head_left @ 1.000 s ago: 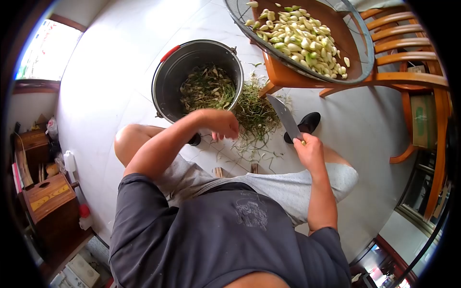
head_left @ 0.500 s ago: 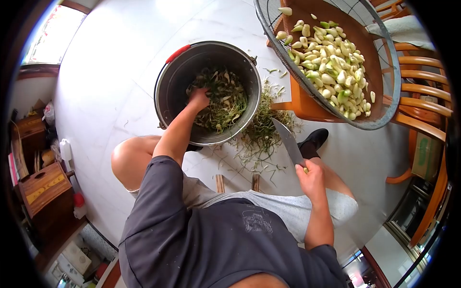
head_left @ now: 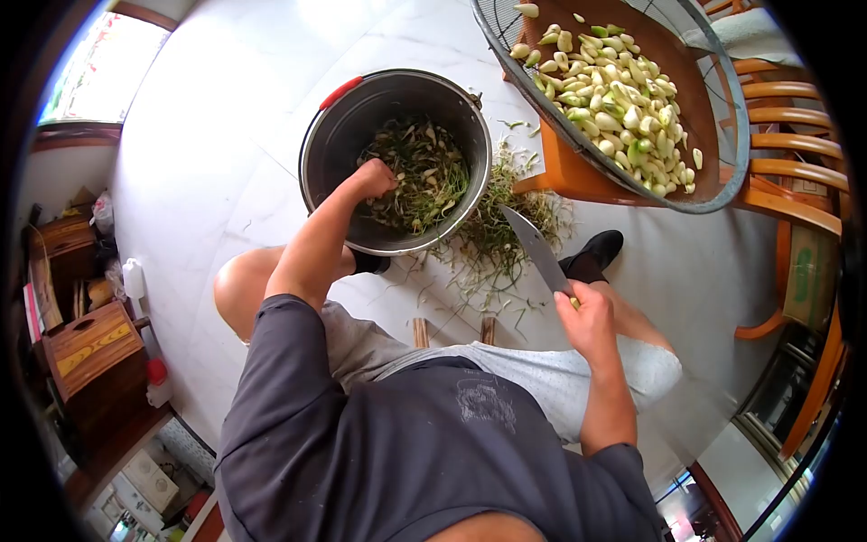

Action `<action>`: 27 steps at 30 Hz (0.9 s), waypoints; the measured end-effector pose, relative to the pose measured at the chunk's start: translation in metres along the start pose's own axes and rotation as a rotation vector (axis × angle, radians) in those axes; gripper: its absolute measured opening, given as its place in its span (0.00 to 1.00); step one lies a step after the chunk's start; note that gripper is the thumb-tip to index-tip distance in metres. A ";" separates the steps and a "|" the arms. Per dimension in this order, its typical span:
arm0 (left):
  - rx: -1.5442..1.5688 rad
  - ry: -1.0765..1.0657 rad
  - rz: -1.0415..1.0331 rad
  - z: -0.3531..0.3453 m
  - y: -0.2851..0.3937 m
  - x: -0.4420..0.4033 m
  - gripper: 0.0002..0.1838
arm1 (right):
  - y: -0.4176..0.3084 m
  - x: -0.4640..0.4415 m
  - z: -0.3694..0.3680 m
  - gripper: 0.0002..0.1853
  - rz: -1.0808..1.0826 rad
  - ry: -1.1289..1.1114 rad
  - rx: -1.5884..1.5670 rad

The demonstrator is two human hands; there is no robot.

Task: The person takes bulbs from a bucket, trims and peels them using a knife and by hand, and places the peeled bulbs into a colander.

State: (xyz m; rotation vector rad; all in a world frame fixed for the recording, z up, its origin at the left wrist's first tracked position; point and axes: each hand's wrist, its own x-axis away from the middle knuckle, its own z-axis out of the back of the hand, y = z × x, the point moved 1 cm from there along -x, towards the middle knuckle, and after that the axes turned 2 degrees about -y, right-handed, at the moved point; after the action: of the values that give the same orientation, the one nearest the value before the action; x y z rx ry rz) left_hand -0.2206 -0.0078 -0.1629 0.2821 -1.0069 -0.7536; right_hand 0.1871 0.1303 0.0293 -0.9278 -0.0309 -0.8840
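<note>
My left hand (head_left: 372, 179) is inside the metal bucket (head_left: 318, 194), above a heap of small bulbs with green stems and roots (head_left: 429, 176). Its fingers are curled together at the heap, and what they hold cannot be made out. In my right hand (head_left: 587, 318) is a wide-bladed kitchen knife (head_left: 535, 248), gripped by the handle. The blade points up and to the left, over the floor beside a pile of green trimmings (head_left: 510, 226). Trimmed pale bulbs (head_left: 623, 99) lie in a round mesh basket (head_left: 709, 200) at the upper right.
The basket rests on an orange wooden chair (head_left: 573, 172), with another slatted chair (head_left: 795, 172) to its right. My shoe (head_left: 603, 244) is by the trimmings. Wooden furniture (head_left: 90, 352) stands at far left. Between my legs are two wooden stool ends (head_left: 488, 331).
My left hand has lifted slightly out of the heap, its fingers now curled. My right hand keeps hold of the knife, its tip shifted a little left and up.
</note>
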 end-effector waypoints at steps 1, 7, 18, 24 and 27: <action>0.021 -0.043 0.012 0.001 0.001 0.003 0.09 | -0.001 0.002 0.001 0.11 0.009 -0.004 0.005; 0.007 -0.195 -0.038 0.022 0.050 0.049 0.10 | -0.002 0.009 0.006 0.10 0.032 0.007 0.002; -0.255 0.520 -0.318 0.033 0.071 0.066 0.08 | -0.003 0.015 0.011 0.10 0.068 0.048 0.006; 0.891 0.240 -0.365 0.043 0.077 0.083 0.10 | -0.018 0.019 0.017 0.10 0.093 0.079 -0.044; 1.205 0.136 -0.467 0.047 0.080 0.089 0.08 | -0.016 0.019 0.016 0.10 0.120 0.087 -0.004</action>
State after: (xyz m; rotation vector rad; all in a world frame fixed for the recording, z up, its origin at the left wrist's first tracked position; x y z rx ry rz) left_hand -0.1973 -0.0054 -0.0364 1.6271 -1.1803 -0.4369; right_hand 0.1939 0.1249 0.0571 -0.8849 0.1006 -0.8123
